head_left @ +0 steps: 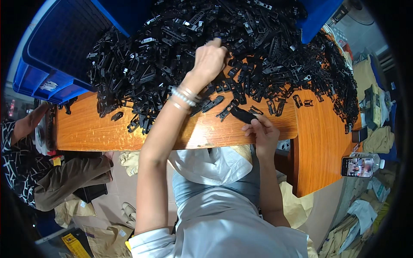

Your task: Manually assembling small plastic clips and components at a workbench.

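Note:
A large heap of small black plastic clip-like parts (pixel 172 56) covers the far side of the wooden table. My left hand (pixel 209 61), wearing bracelets at the wrist, reaches over to the heap's middle. Its fingers are curled together at the parts, and what they grip, if anything, is hidden. Close to the table's front edge, my right hand (pixel 264 132) pinches one long black plastic part (pixel 243 115) between thumb and fingers. Several loose black parts (pixel 212 104) lie on the wood between my hands.
Blue plastic crates (pixel 56 79) stand at the far left. The wooden table (pixel 99 135) continues along my right side, where a phone (pixel 358 167) shows a lit screen. A white bag (pixel 215 165) covers my lap. Another person's arm (pixel 32 122) is at the left.

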A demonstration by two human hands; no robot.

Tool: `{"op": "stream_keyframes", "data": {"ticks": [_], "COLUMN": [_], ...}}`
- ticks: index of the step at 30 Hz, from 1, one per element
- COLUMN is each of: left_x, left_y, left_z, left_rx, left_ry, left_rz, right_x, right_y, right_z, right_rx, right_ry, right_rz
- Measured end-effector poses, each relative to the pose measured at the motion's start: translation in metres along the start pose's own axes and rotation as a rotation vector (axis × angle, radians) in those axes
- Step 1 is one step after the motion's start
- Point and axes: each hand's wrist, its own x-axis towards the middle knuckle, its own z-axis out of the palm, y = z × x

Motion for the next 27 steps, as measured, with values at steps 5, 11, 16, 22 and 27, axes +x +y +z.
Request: {"op": "stream_keyframes", "data": {"ticks": [5, 11, 16, 22, 27], "left_x": [-0.033, -0.093, -0.119, -0.129, -0.145], "left_y": [0.036, 0.074, 0.088, 0.089, 0.086], "left_z": [-0.050, -0.069, -0.091, -0.108, -0.101], "left_rx": [-0.680, -1.053, -1.095, -0.906, -1.016], "left_ry": [0.059, -0.466, -0.451, -0.484, -0.429], "left_rz": [-0.370, -0.643, -0.585, -0.479, -0.465], "right_x": [-0.004, -0.025, -0.030, -0.032, -0.033], "right_y": [0.006, -0.020, -0.017, -0.037, -0.032], "right_z": [-0.006, 0.014, 0.015, 0.024, 0.022], "right_rx": [0.026, 0.001, -0.343, -0.491, -0.486], "right_ry": [-0.059, -0.285, -0.166, -0.210, -0.305], "right_rz": [-0.102, -0.126, -0.390, -0.471, -0.344]}}
